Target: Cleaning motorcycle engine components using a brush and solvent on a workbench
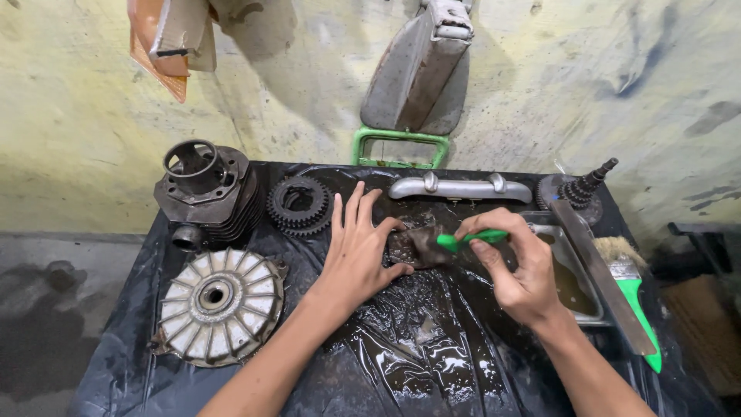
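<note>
Left hand [356, 251] lies flat on the wet black plastic sheet [432, 355], fingers spread, and its thumb and forefinger pinch the small dark greasy metal part [409, 247] to keep it in place. Right hand [515, 266] is closed around the green plastic handle of a small brush [469, 239], whose head meets the part at its 3 o'clock side. The part sits near the centre of the sheet, between both hands.

I judge that the step in hand is scrubbing the grime from this part. The next move, I think, calls for short strokes with firm pressure from the left hand, because the oily surface can let the part slip; probably the part must also be turned to reach its other faces.

At 9 o'clock of the left hand lies a round finned silver flywheel cover [220, 305]; at 11 o'clock stand a black toothed gear ring [299, 205] and a dark finned engine cylinder [204, 193]. At 3 o'clock is a metal tray of brown liquid [571, 282], with a wide green-handled paintbrush [629, 278] beside it.
</note>
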